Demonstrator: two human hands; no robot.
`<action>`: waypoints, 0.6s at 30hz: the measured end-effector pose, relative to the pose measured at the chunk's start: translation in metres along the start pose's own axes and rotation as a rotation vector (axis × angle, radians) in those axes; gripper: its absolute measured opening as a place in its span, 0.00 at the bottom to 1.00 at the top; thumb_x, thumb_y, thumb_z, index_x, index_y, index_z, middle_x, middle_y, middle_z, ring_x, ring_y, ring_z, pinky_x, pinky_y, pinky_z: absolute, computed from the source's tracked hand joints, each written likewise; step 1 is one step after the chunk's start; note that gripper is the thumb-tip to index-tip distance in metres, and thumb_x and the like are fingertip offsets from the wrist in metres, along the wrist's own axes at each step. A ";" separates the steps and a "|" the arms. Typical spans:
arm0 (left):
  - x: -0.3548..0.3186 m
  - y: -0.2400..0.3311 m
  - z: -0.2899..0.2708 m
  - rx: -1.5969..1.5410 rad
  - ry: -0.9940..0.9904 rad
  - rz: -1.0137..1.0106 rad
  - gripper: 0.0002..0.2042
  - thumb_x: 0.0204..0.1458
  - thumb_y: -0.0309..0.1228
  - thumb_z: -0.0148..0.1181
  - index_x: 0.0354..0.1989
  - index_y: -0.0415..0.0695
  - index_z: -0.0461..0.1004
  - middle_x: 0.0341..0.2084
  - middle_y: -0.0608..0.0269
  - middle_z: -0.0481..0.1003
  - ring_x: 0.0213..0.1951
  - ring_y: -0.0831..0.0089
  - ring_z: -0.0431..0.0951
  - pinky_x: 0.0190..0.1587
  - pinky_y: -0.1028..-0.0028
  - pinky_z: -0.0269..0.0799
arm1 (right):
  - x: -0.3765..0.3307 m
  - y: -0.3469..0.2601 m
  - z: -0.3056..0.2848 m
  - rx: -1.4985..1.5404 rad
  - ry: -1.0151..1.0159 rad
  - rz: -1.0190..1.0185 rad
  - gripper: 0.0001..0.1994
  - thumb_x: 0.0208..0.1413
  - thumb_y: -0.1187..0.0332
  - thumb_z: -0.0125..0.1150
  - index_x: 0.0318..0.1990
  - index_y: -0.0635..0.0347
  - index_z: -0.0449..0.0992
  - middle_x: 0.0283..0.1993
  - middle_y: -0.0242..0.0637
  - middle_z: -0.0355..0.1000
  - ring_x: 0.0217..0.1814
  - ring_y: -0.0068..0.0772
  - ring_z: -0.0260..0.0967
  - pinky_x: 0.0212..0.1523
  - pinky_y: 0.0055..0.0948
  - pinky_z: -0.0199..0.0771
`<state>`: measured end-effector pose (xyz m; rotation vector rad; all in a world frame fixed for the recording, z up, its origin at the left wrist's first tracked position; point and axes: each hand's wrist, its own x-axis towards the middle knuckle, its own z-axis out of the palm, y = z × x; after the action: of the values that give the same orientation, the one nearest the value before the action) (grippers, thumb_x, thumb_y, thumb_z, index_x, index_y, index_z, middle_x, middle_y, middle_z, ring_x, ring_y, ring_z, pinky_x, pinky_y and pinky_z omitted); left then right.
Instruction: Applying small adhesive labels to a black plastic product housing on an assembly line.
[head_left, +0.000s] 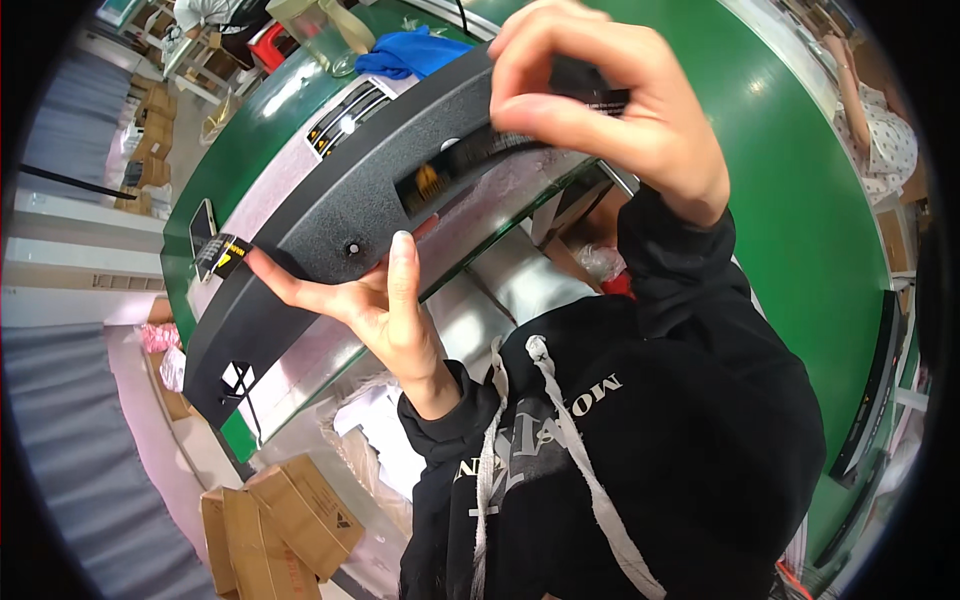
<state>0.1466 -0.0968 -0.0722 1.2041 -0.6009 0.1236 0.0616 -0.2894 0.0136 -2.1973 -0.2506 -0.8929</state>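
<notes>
A long, curved black plastic bar point(330, 195) lies across the bench in front of me. My left hand point(385, 315) rests at its near edge with thumb and index finger spread wide. On the tip of that index finger sits a small black label point(232, 256) with a yellow warning triangle. Over the bar's right part, my right hand point(630, 100) is curled, thumb and index finger closed at a dark glossy label strip point(465, 160) with an orange symbol. The strip lies along the bar's near side; my right fingers hide part of it.
Beyond the bar are a sheet of labels point(345, 118), a blue cloth point(412, 52) and a phone point(203, 238). A thin cable point(250, 415) hangs from the bar's left end. Cardboard boxes point(285, 525) stand lower left. Another person point(885, 140) sits at the right; another bar point(868, 390) lies there.
</notes>
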 end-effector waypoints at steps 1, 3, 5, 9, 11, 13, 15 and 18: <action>0.000 0.001 -0.001 -0.045 -0.012 -0.017 0.42 0.50 0.18 0.50 0.68 0.60 0.32 0.62 0.49 0.47 0.52 0.56 0.68 0.46 0.51 0.76 | 0.002 0.003 0.006 0.001 -0.086 0.061 0.07 0.51 0.66 0.64 0.34 0.58 0.77 0.33 0.35 0.72 0.37 0.29 0.67 0.45 0.29 0.63; 0.000 0.004 -0.001 -0.086 -0.024 -0.034 0.43 0.49 0.18 0.50 0.68 0.60 0.31 0.63 0.48 0.45 0.53 0.54 0.67 0.46 0.51 0.76 | 0.007 0.011 0.018 0.006 -0.170 0.121 0.08 0.50 0.67 0.65 0.35 0.60 0.76 0.33 0.34 0.70 0.35 0.26 0.67 0.40 0.27 0.65; -0.001 0.005 0.002 -0.090 0.003 -0.027 0.43 0.48 0.17 0.50 0.69 0.60 0.33 0.63 0.49 0.45 0.54 0.54 0.66 0.46 0.52 0.77 | 0.009 0.023 0.031 0.018 -0.104 0.082 0.09 0.46 0.68 0.69 0.29 0.61 0.75 0.28 0.30 0.68 0.29 0.21 0.64 0.34 0.23 0.63; -0.003 0.008 0.007 -0.093 0.067 -0.053 0.47 0.45 0.16 0.54 0.69 0.54 0.31 0.65 0.51 0.41 0.59 0.60 0.58 0.54 0.62 0.65 | 0.005 0.030 0.036 -0.042 -0.076 -0.019 0.09 0.44 0.68 0.70 0.27 0.61 0.75 0.26 0.28 0.68 0.27 0.20 0.63 0.33 0.21 0.63; -0.004 0.008 0.008 -0.091 0.092 -0.074 0.48 0.44 0.16 0.56 0.69 0.52 0.30 0.67 0.52 0.39 0.61 0.64 0.55 0.59 0.66 0.59 | 0.005 0.030 0.036 -0.073 -0.079 -0.054 0.09 0.45 0.67 0.70 0.27 0.61 0.75 0.26 0.28 0.68 0.28 0.21 0.63 0.33 0.21 0.63; -0.004 0.006 0.009 -0.074 0.128 -0.046 0.48 0.44 0.16 0.57 0.69 0.49 0.31 0.66 0.51 0.39 0.61 0.64 0.55 0.59 0.67 0.59 | 0.003 0.027 0.037 -0.088 -0.085 -0.010 0.09 0.45 0.67 0.70 0.26 0.60 0.75 0.26 0.28 0.68 0.27 0.21 0.64 0.34 0.23 0.64; -0.003 0.003 0.008 -0.066 0.145 -0.035 0.47 0.44 0.16 0.57 0.69 0.48 0.32 0.66 0.51 0.39 0.61 0.64 0.55 0.59 0.67 0.59 | 0.004 0.025 0.035 -0.096 -0.088 0.014 0.09 0.45 0.67 0.70 0.25 0.60 0.75 0.26 0.28 0.68 0.27 0.21 0.64 0.34 0.23 0.64; -0.003 -0.001 0.007 0.112 0.124 0.038 0.42 0.47 0.16 0.52 0.68 0.55 0.37 0.63 0.52 0.47 0.55 0.58 0.65 0.45 0.61 0.74 | 0.007 0.024 0.031 -0.492 -0.020 -0.386 0.08 0.48 0.63 0.66 0.27 0.56 0.77 0.24 0.31 0.70 0.32 0.27 0.66 0.44 0.32 0.62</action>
<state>0.1417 -0.1029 -0.0729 1.2833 -0.5139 0.2652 0.0935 -0.2850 -0.0103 -2.6632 -0.5235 -1.2469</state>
